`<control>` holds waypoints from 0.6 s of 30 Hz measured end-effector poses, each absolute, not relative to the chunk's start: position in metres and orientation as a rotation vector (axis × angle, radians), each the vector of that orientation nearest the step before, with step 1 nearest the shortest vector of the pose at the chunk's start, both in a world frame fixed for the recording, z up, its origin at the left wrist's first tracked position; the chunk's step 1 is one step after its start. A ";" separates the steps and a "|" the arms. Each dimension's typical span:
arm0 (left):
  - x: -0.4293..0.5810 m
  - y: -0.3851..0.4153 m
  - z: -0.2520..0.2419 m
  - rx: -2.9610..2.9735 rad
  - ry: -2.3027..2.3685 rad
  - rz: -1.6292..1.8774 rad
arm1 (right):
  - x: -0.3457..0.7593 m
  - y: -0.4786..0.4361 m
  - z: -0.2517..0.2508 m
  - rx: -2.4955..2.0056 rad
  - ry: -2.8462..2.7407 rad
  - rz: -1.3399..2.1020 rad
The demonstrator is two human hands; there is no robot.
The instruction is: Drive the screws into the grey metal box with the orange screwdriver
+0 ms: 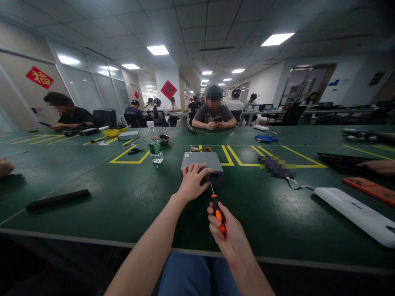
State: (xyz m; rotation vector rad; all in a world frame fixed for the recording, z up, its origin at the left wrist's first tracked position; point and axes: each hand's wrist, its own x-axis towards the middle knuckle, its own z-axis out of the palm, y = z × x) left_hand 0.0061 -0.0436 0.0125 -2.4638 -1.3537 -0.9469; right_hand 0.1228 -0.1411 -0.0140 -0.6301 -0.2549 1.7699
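Under left hand (193, 181), grey box (206, 158), partly hidden

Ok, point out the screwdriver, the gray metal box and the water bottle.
Screwdriver (217, 211): head view, on its black and orange handle.
Gray metal box (207, 158): head view, on its top face, beyond the left hand (194, 181).
Water bottle (155, 146): head view, on its green label.
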 end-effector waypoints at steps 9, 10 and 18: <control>0.006 -0.036 0.006 -2.439 -1.316 -0.952 | 0.124 -0.147 -0.005 -0.644 -0.345 1.749; 0.006 -0.035 0.005 -2.437 -1.312 -0.955 | 0.126 -0.149 -0.007 -0.704 -0.471 1.673; 0.005 -0.032 0.003 -2.441 -1.283 -0.959 | 0.161 -0.157 -0.015 -1.030 -1.913 0.207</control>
